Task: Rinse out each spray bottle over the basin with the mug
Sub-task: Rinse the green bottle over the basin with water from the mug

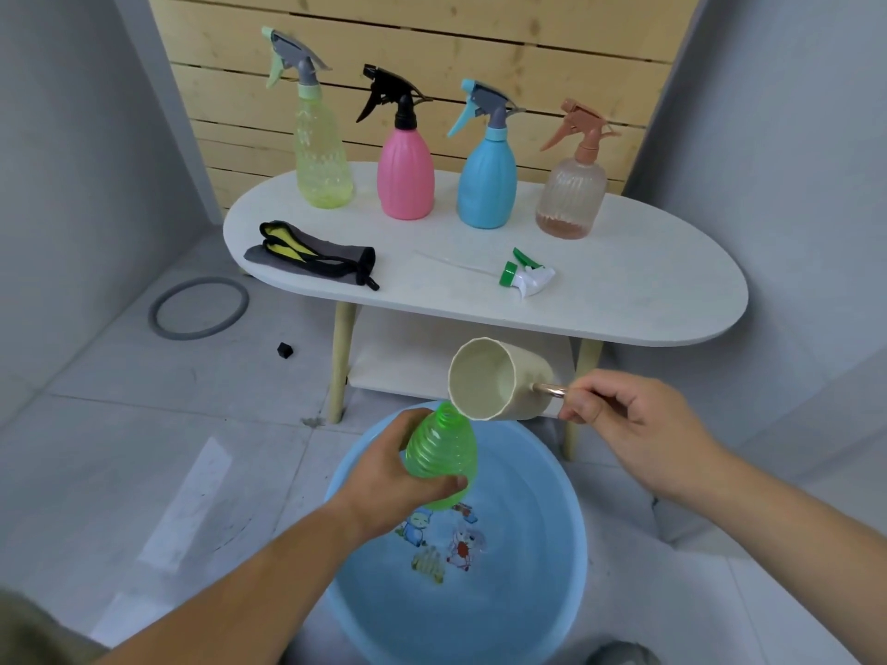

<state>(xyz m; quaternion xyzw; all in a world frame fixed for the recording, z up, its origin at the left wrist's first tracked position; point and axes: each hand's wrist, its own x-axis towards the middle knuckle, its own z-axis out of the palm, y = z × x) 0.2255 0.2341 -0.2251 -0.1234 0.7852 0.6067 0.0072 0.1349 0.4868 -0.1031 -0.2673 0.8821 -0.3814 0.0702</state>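
While the left hand (384,477) grips the green bottle (441,453) over the basin (571,568) — neck tilted up-right — the right hand (638,434) pinches the mug (499,386) by its handle, lip touching the bottle mouth, approx. aligned.

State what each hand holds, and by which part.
Left hand grips the green bottle round its body; right hand pinches the mug by its handle.

Grey cloth (312,254) on white table (624,290), ring (192,334) (floor)

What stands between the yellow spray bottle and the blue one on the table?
The pink spray bottle with a black trigger head, seen in the head view.
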